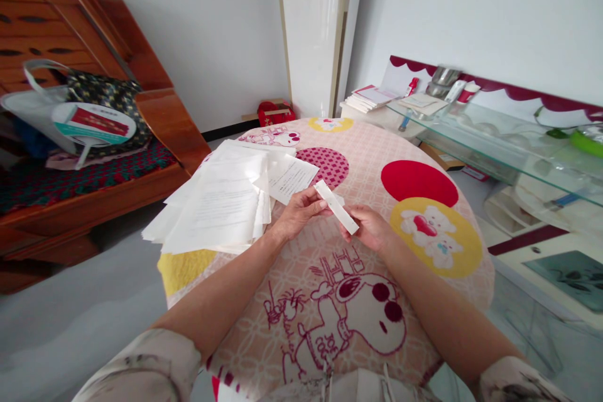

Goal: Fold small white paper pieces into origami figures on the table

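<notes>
Both my hands hold a narrow white strip of folded paper (336,207) above the table, tilted from upper left to lower right. My left hand (304,208) pinches its upper left end between thumb and fingers. At the lower right end, the fingers of my right hand (370,226) are closed on the strip. Just left of my hands lies a loose, overlapping pile of printed paper sheets (226,201). One printed sheet (289,177) sticks out of the pile towards my left hand.
A patterned cloth covers the round table (367,147). On the left stands a wooden bench (162,132) with a bag and a hand fan (94,124). A glass-topped cabinet (499,151) with cups and papers stands right. Behind is a tall white air conditioner (311,38).
</notes>
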`<state>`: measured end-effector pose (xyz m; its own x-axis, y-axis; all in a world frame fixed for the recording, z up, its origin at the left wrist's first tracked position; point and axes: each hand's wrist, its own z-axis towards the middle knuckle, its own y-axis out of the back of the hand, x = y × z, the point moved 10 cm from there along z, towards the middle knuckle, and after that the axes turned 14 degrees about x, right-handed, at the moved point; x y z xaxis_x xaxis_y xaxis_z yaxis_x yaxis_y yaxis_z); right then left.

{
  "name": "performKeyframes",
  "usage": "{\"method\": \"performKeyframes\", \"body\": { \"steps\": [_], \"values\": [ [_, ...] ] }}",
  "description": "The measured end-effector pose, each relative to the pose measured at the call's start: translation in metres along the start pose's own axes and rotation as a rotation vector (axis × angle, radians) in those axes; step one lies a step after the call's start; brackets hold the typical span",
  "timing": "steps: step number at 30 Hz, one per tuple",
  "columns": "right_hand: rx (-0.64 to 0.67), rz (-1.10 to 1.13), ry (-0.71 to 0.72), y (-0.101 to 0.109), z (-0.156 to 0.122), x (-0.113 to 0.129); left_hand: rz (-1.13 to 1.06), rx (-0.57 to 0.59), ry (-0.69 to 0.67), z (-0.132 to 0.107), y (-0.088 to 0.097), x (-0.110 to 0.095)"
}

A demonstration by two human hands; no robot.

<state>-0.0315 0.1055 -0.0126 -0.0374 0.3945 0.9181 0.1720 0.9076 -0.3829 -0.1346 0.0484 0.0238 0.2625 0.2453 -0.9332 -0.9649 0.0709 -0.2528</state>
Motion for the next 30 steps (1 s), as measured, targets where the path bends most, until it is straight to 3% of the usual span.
{"method": "performKeyframes", "body": {
  "steps": [24,30],
  "values": [
    [0.008,0.022,-0.012,-0.006,0.002,-0.001,0.031,0.032,-0.011,-0.001,-0.008,-0.008],
    [-0.170,0.149,-0.015,0.008,-0.001,-0.005,0.049,0.059,-0.008,-0.001,-0.012,-0.005]
  ]
}}
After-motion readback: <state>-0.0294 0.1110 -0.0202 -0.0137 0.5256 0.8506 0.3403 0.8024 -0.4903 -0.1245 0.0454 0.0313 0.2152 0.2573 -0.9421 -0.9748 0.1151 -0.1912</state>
